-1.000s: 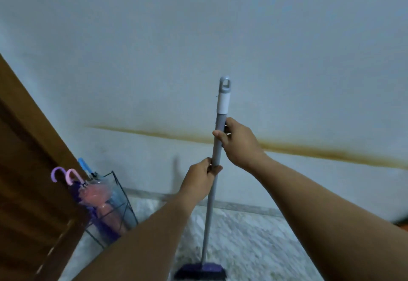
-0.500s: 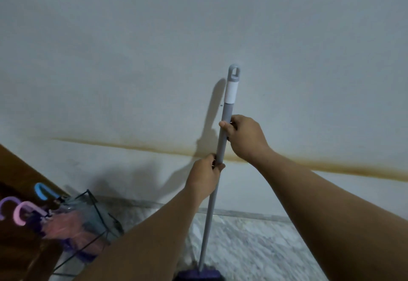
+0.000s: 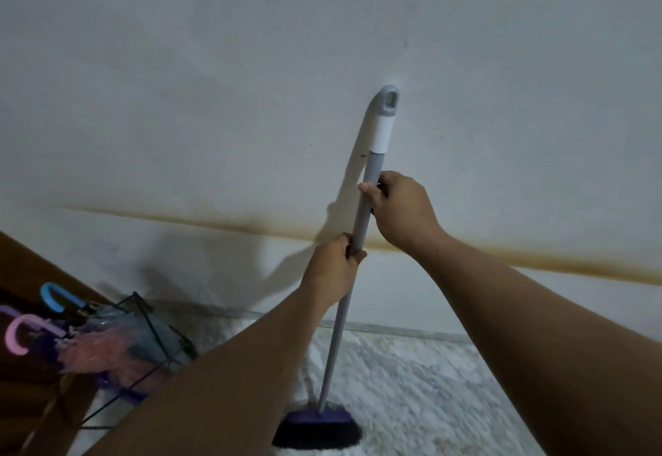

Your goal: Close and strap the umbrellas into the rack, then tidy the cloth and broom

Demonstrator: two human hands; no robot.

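The broom (image 3: pixel 365 212) stands nearly upright against the white wall, its grey handle topped by a white sleeve and a hanging loop. Its purple head with black bristles (image 3: pixel 318 427) rests on the marble floor. My right hand (image 3: pixel 401 212) grips the handle high up, and my left hand (image 3: pixel 335 269) grips it just below. At the lower left a black wire rack (image 3: pixel 150 333) holds closed umbrellas with a blue hooked handle (image 3: pixel 53 299) and a pink hooked handle (image 3: pixel 18 335). No cloth is in view.
A brown wooden door (image 3: pixel 32 276) fills the lower left corner behind the rack. A brownish stain line (image 3: pixel 215 222) runs across the wall. Pale marble floor (image 3: pixel 430 394) spreads to the right of the broom.
The broom's top has moved closer to the wall, and its shadow has closed up to the handle. Both hands kept their grip. The view shifted right, pushing the rack toward the lower left.
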